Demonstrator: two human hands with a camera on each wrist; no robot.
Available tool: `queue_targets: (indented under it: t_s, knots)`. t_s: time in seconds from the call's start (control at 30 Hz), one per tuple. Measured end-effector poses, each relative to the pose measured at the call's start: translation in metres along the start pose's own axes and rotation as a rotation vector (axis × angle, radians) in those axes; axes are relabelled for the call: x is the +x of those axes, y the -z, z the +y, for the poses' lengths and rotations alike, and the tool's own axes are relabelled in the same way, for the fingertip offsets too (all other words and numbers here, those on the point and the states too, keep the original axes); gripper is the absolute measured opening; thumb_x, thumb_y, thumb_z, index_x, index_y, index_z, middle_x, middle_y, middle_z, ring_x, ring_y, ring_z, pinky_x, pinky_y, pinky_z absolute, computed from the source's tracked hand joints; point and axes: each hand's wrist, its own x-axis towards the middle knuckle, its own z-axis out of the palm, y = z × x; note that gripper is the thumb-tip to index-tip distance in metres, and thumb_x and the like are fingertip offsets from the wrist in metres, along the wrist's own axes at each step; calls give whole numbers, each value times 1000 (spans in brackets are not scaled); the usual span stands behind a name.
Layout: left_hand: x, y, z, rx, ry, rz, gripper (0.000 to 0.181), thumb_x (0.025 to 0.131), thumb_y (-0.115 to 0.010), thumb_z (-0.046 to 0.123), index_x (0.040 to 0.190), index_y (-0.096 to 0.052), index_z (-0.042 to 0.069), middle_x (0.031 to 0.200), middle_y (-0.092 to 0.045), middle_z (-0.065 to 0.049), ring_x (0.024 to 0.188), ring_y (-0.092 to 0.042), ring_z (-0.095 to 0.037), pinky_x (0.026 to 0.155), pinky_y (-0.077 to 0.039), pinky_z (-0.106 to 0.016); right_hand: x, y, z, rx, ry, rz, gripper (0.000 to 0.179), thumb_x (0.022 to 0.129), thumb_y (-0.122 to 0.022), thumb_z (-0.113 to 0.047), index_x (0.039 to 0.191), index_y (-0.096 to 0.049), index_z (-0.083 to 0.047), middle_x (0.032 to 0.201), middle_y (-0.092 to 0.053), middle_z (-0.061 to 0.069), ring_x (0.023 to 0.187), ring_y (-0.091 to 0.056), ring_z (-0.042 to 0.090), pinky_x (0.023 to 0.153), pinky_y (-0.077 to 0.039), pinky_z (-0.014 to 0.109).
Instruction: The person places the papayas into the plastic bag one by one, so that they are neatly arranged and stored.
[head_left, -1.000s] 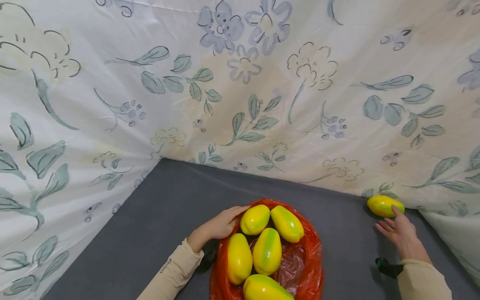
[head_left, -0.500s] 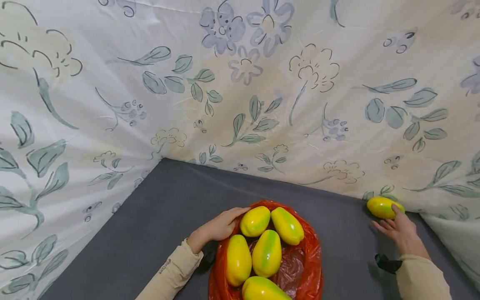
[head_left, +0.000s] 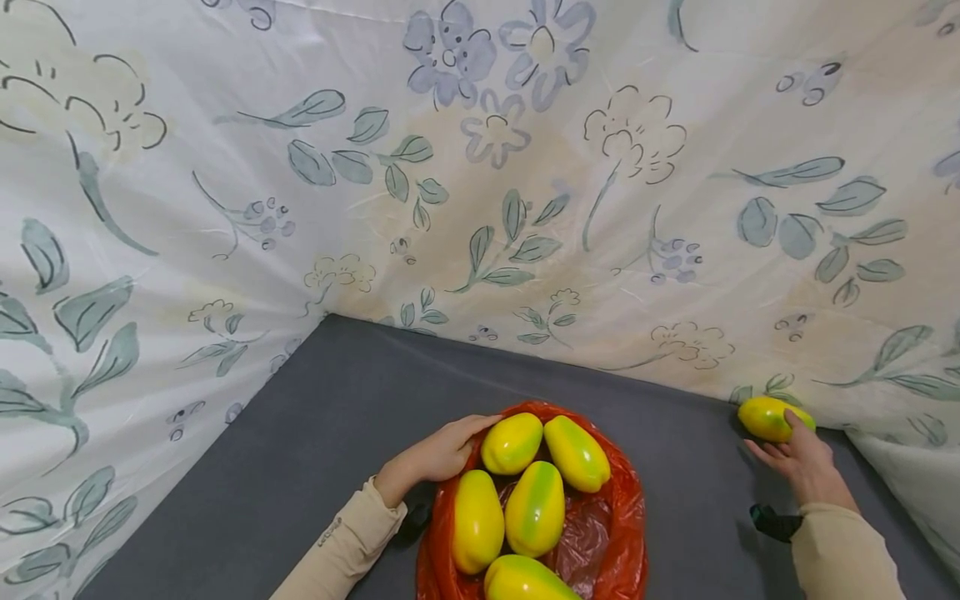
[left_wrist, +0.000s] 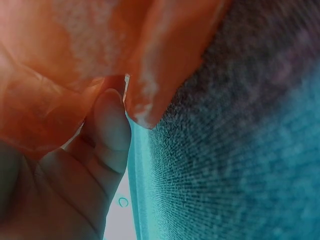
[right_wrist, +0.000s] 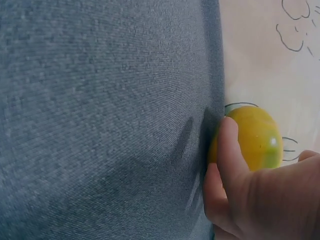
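Observation:
A red plastic bag (head_left: 626, 533) stands open with several yellow-green papayas (head_left: 535, 508) inside, glossy and smooth. My left hand (head_left: 435, 450) pinches the bag's rim on its far left side; in the left wrist view red plastic (left_wrist: 165, 60) lies against the thumb (left_wrist: 112, 120). Far to the right, a single papaya (head_left: 761, 417) lies at the foot of the patterned cloth. My right hand (head_left: 806, 462) has its thumb over that papaya's near end, and in the right wrist view the fingers (right_wrist: 231, 145) curve along the fruit's side.
A dark grey cloth surface (head_left: 360, 383) lies beneath everything. Floral fabric (head_left: 465, 208) rises behind and on the left, and more pale fabric (head_left: 915, 475) hangs at the right edge. Dark straps (head_left: 776, 523) sit at both wrists.
My right hand's fingers have closed in around the lone papaya. The left hand stays on the bag's rim, and the head view has shifted slightly.

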Motion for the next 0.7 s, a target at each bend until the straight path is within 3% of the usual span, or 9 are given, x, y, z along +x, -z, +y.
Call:
queue_targets:
  t_s: [0.13, 0.23, 0.33, 0.47, 0.6, 0.7]
  knots:
    - [0, 0, 1, -9, -12, -5, 50, 95, -40, -9, 144, -36, -3, 140, -44, -18, 127, -43, -32, 104, -36, -45, 6, 3, -4, 13, -18, 18, 93, 83, -66, -41, 147, 1, -47, 153, -1, -18, 139, -9, 8, 84, -51, 48]
    - [0, 0, 1, -11, -9, -13, 50, 95, -40, -8, 145, -36, -2, 140, -44, -17, 127, -43, -31, 104, -36, -43, 29, 10, -9, 16, -25, 63, 100, 78, -72, -42, 148, -1, -47, 154, -2, -18, 140, -10, 10, 72, -54, 52]
    - [-1, 1, 2, -7, -10, -9, 50, 95, -40, -8, 144, -36, -2, 140, -44, -17, 127, -43, -31, 104, -36, -43, 58, 15, -14, -7, -22, 101, 104, 72, -76, -46, 147, -3, -48, 154, -5, -16, 140, -12, 13, 51, -53, 52]
    - [-1, 2, 1, 1, -26, 1, 49, 95, -40, -9, 144, -36, -4, 139, -45, -18, 127, -43, -32, 104, -36, -43, 86, 19, -19, -44, -12, 109, 106, 68, -77, -51, 147, -7, -49, 154, -8, -13, 138, -16, 16, 45, -50, 52]
    - [-1, 3, 1, 1, -20, -3, 50, 95, -40, -9, 144, -36, -3, 139, -44, -18, 127, -43, -32, 104, -36, -43, 87, 16, -22, -50, -17, 100, 105, 65, -78, -53, 146, -12, -50, 153, -11, -13, 137, -19, 17, 47, -50, 54]
    - [-1, 2, 0, -1, -11, -9, 51, 94, -40, -9, 144, -36, -2, 140, -44, -17, 127, -43, -31, 104, -36, -42, 71, 9, -20, -85, -16, 128, 103, 66, -77, -54, 146, -14, -48, 153, -13, -13, 136, -21, 18, 47, -51, 53]
